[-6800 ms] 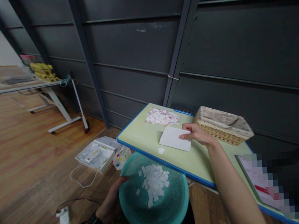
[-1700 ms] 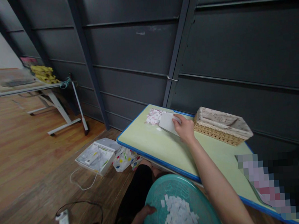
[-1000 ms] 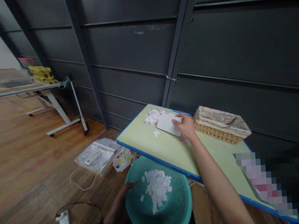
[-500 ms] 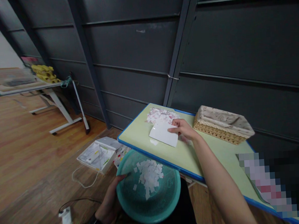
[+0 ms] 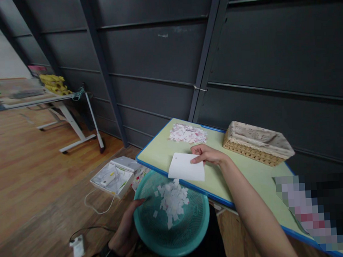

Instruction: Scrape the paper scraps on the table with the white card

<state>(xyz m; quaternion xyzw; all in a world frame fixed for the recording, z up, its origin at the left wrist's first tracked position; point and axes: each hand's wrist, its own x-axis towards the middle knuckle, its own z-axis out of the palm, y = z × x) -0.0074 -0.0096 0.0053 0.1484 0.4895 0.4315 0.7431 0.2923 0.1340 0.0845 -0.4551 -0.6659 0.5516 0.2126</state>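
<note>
Between the thumb and fingers of my right hand (image 5: 206, 155) is a white card (image 5: 185, 167), held low over the table's front edge with a small dark hole in one corner. My left hand (image 5: 129, 224) grips the left rim of a green plastic basin (image 5: 195, 235), thumb over the edge. Inside the basin lies a heap of small white paper pieces (image 5: 172, 204). A second pile of paper scraps (image 5: 187, 133), white with pink marks, rests on the far part of the pale green table (image 5: 155, 149).
A fabric-lined woven basket (image 5: 256, 144) stands at the table's back right. On the floor to the left are an open white box (image 5: 113, 178) with a cable and a power strip (image 5: 77, 247). Dark wall panels (image 5: 155, 55) rise behind the table.
My right hand has brought the white card from beside the scrap pile toward me, to the table's front edge near the basin. My left hand still holds the basin.
</note>
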